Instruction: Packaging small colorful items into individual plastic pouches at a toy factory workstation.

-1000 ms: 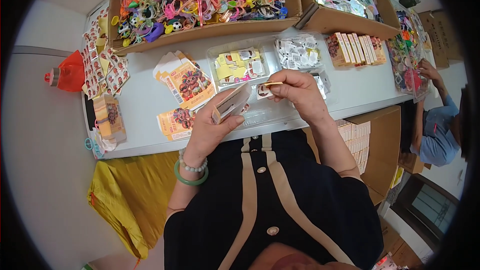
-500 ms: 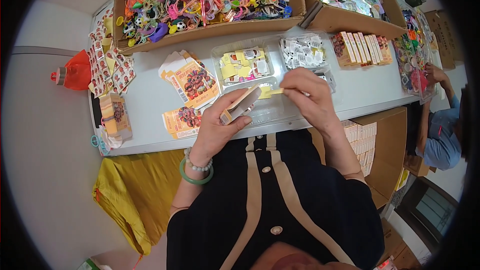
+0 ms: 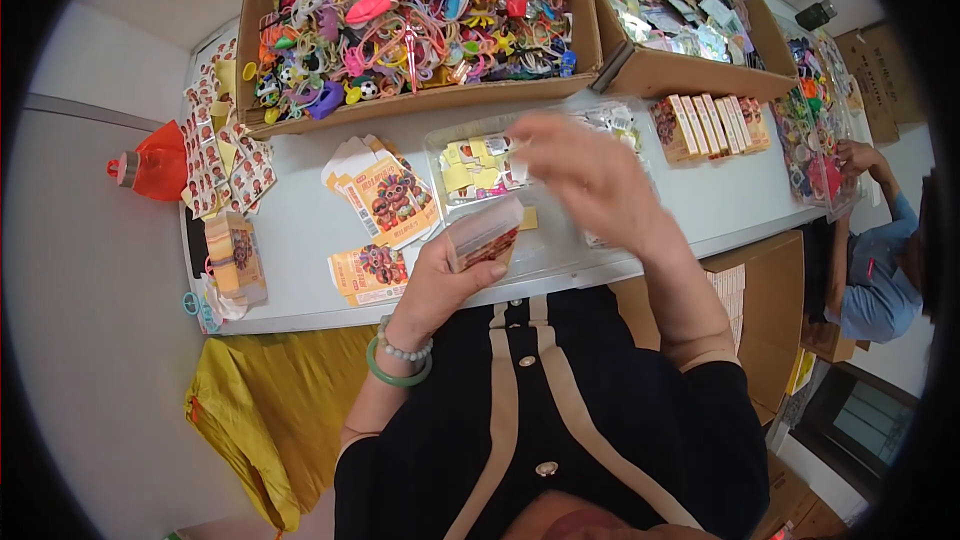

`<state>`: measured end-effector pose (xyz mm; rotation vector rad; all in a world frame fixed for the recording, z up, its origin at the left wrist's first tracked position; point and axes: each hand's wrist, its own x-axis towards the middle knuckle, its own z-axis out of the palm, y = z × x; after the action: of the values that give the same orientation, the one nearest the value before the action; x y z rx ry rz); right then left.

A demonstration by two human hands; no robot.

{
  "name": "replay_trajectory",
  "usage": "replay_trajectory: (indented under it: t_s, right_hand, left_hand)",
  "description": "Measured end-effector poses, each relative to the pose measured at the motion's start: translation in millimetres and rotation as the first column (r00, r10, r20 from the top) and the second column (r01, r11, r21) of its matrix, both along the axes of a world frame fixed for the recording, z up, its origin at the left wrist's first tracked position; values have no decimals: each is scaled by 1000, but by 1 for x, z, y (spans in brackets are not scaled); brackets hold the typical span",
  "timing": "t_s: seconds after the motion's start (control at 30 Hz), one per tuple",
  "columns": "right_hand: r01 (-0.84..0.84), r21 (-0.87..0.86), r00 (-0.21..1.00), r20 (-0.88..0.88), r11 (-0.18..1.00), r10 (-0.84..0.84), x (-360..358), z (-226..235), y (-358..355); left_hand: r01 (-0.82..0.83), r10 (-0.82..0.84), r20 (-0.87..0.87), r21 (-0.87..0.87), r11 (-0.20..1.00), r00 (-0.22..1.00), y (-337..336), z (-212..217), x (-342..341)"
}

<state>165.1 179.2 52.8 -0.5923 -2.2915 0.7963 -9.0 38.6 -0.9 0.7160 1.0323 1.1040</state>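
My left hand grips a small printed carton, thumb across its front, with a pale side turned upward. My right hand is raised over the clear plastic tray, apart from the carton. Its fingers point left but are smeared by motion, so whether they hold anything cannot be made out. Yellow paper slips fill the tray's left part, and one yellow slip lies beside the carton. White packets in the right part are mostly behind my right hand.
Flat printed cartons lie left of the tray; filled-out cartons stand in a row at right. Behind are a cardboard box of small toys and one of shiny packets. Sticker sheets lie far left. Another person's hand works at far right.
My right hand has lifted up and left, away from the carton and the yellow slip it was touching. My left hand has turned the carton more upright. The whole view has shifted slightly.
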Motion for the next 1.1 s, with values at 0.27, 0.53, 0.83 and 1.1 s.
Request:
replay_trajectory:
  t_s: [0.27, 0.53, 0.83, 1.1]
  right_hand:
    - [181, 283, 510, 792, 942, -335, -60, -14, 133]
    - [293, 166, 759, 558, 942, -335, -35, -9, 130]
    - [210, -645, 963, 7, 734, -270, -17, -5, 143]
    - [44, -701, 956, -176, 711, -233, -18, 1, 131]
  left_hand:
    - [-53, 53, 24, -8, 999, 998, 5, 1, -1]
    - [-94, 95, 69, -18, 995, 993, 7, -6, -12]
    - [-106, 106, 98, -3, 994, 989, 7, -6, -13]
    - [-115, 115, 111, -12, 993, 987, 7, -7, -11]
